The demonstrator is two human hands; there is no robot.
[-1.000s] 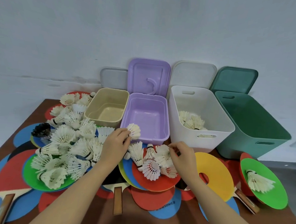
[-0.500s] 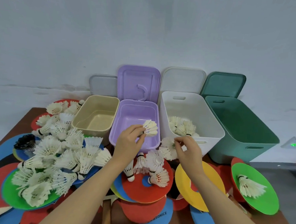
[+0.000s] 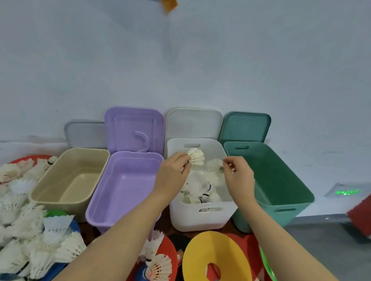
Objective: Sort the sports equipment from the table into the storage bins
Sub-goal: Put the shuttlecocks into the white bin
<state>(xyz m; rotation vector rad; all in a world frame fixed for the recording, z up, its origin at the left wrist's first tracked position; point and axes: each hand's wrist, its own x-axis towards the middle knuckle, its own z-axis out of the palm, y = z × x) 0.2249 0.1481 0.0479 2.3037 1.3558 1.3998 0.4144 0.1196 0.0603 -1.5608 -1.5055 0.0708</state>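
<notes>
Shuttlecocks [image 3: 14, 228] litter the table [image 3: 165, 223] (pale wall behind); hands pinch two over the white bin [image 3: 199, 218].

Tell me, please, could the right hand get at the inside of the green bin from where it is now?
Probably yes. The right hand is above the white bin, right beside the green bin, whose top is open with nothing in between.

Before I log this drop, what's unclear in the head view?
- Right hand: whether it pinches a shuttlecock; fingers curl, blurred white behind.
- White plastic bin: shuttlecock count; forearms and near wall cover it.
- Green plastic bin: floor hidden by its wall.
- Feather shuttlecock pile: cut by left edge.
</notes>
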